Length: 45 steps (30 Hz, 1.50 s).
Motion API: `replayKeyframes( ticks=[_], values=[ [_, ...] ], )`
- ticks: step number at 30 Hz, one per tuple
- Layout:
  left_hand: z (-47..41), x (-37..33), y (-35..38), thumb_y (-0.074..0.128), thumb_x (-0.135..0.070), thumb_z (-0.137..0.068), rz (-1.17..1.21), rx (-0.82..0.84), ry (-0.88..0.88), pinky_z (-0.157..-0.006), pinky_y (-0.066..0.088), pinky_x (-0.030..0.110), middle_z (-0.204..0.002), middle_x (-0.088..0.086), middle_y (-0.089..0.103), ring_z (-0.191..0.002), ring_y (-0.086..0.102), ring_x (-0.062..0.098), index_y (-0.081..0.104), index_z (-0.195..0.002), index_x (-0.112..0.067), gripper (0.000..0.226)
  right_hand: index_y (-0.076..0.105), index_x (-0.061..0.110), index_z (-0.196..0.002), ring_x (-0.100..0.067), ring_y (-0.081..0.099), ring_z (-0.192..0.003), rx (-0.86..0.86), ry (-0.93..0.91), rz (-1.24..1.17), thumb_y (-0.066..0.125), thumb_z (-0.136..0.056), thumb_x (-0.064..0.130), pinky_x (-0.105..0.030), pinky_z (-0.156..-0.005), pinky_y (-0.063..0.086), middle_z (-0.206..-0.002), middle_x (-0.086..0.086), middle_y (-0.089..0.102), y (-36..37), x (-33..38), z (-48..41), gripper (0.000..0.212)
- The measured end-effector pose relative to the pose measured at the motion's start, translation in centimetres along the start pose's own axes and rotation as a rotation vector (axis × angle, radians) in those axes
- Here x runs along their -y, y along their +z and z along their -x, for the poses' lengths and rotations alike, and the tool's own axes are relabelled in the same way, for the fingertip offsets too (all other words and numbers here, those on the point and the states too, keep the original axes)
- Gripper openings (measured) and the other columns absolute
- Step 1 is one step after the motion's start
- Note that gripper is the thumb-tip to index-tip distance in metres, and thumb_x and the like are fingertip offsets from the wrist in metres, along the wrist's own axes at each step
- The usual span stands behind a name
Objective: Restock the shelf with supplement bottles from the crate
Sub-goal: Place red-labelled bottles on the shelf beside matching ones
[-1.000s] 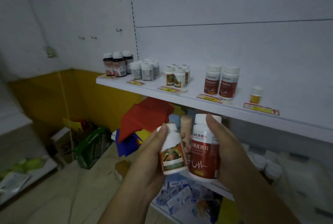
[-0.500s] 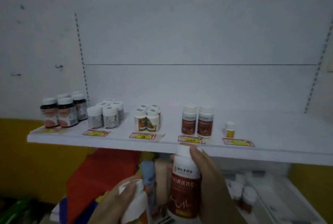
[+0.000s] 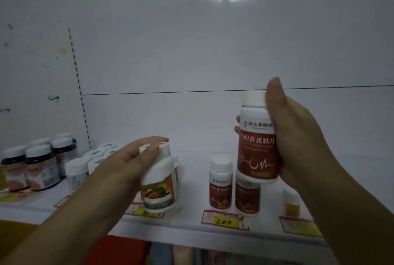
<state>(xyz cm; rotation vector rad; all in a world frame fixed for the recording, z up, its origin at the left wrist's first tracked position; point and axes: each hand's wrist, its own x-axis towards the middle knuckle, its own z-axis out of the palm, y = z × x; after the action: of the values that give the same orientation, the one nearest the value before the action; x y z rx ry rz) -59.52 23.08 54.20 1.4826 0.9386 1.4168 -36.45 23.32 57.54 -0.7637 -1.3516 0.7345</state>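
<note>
My left hand [image 3: 125,166] grips a white bottle with an orange vegetable label [image 3: 158,186] by its cap and side, holding it at the front of the white shelf [image 3: 187,225]. My right hand [image 3: 298,143] holds a taller white bottle with a dark red label [image 3: 257,141] up in the air, above two matching red-label bottles [image 3: 220,186] that stand on the shelf. The crate is not in view.
Dark-capped bottles [image 3: 40,169] and small white bottles [image 3: 77,172] stand at the shelf's left. A small yellow-label bottle [image 3: 292,203] stands at the right, behind my right wrist. Yellow and red price tags [image 3: 225,220] line the front edge. Bare shelf stretches to the right.
Both hands have risen from below the shelf to shelf level. The orange-label bottle is now at the shelf front and the red-label bottle is above its matching pair.
</note>
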Motion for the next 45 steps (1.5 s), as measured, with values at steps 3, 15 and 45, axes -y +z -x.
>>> replayKeyframes(
  ticks=[3,15,45],
  values=[
    [-3.9,-1.1,0.3,0.062,-0.048,-0.055,-0.156,0.044,-0.001,-0.053,0.054,0.016,-0.088,-0.005,0.076,-0.077,0.071,0.01,0.075,-0.086,-0.035,0.036,0.062,0.029,-0.074,-0.01,0.071,-0.065,0.048,-0.045,0.08,0.044,-0.044,0.081,-0.026,-0.057,0.057,-0.071,0.006,0.072,0.6,-0.6,-3.6,0.063],
    [-17.8,-1.7,-5.5,0.072,-0.038,-0.069,-0.647,0.152,0.003,-0.069,0.06,0.03,-0.095,-0.002,0.073,-0.084,0.071,0.015,0.069,-0.096,-0.019,0.034,0.054,0.024,-0.066,0.003,0.062,-0.051,0.248,-0.095,0.397,0.037,-0.055,0.075,-0.01,-0.042,0.043,-0.055,0.015,0.064,10.4,-4.2,-13.0,0.055],
    [-24.8,6.0,-6.2,0.043,-0.069,-0.07,-1.265,0.622,-0.011,-0.089,0.04,0.027,-0.112,-0.01,0.059,-0.099,0.055,0.009,0.057,-0.105,-0.032,0.053,0.066,0.021,-0.1,-0.012,0.068,-0.086,0.34,0.45,0.815,0.078,-0.07,0.022,-0.02,-0.063,0.056,-0.101,0.001,0.069,1.5,-6.8,-15.5,0.033]
  ],
)
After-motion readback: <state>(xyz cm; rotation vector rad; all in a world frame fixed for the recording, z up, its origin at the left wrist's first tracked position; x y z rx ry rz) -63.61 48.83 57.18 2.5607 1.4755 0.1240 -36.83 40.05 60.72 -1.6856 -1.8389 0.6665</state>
